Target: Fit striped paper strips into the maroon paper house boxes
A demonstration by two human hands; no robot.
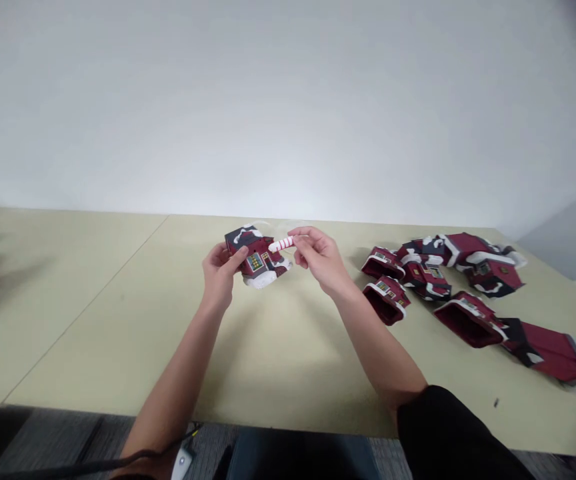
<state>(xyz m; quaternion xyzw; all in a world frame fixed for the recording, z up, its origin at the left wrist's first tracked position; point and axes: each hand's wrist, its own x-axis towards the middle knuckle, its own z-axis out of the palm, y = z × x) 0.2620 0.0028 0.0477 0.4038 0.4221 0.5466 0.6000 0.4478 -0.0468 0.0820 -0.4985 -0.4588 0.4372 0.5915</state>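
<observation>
Head view, only view. House-shaped piece (253,252) in the left hand (221,270), near mid-surface, seemingly raised over the surface (133,320), with shadows below. Left fingers (239,258) clamped on its left side, thumb across the near face, other fingers mostly hidden behind. Striped stick (281,245) in the right hand (321,257), pinched at its right end between thumb and index, remaining fingers loosely curled. Free end of stick pointing left, right at the upper right part of the house-shaped piece; touching or just in front, cannot tell.

Look of the house-shaped piece: maroon walls, dark roof section at upper left, white snow-like trim along roof and lower edge, yellow-paned windows in a pale frame. Tilted in the grip. Look of the stick: short, white, with slanting red-pink bands, rounded free end.

To the right, well apart from both hands: cluster of similar maroon pieces (425,273), some overlapping. Nearer edge of cluster: open-ended piece (473,323), dark hollow toward the viewer. Beside it, long maroon piece (551,348), lying aslant.
</observation>
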